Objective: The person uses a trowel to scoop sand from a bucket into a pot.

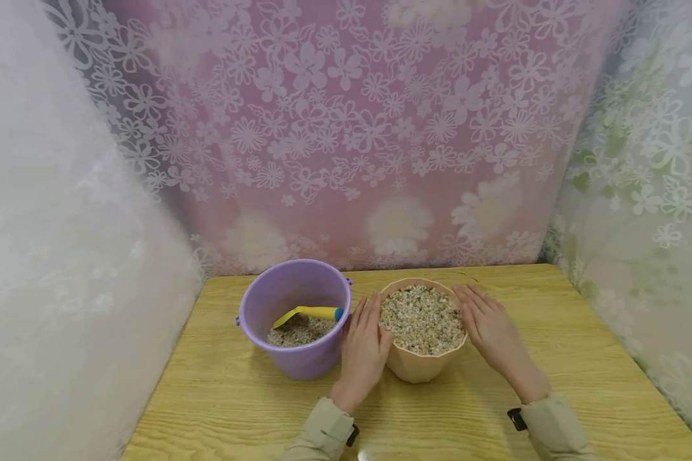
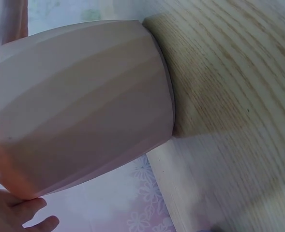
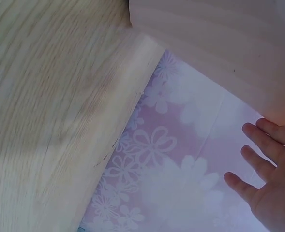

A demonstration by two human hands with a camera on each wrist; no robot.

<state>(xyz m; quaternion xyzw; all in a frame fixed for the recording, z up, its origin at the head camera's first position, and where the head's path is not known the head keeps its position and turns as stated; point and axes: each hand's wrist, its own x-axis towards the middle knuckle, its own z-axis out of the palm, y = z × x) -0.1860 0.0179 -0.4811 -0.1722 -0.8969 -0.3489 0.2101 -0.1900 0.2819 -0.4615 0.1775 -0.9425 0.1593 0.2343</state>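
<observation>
Have left hand (image 1: pixel 363 349) and right hand (image 1: pixel 492 333) on peach pot (image 1: pixel 416 369) full of gravel (image 1: pixel 421 320), fingers slightly apart, beside purple bucket (image 1: pixel 303 363) with more gravel (image 1: pixel 302 333), yellow trowel (image 1: pixel 318 312).

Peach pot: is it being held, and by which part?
Not gripped: the left hand and right hand touch opposite sides of the peach pot near its top, without curling round it.

the peach pot (image 1: pixel 418 369) seems matt plastic, faintly ribbed; its grains (image 1: pixel 421 320) look rough; purple bucket (image 1: pixel 307 363), smooth plastic; tabletop (image 1: pixel 236 410), wood-grained.
</observation>
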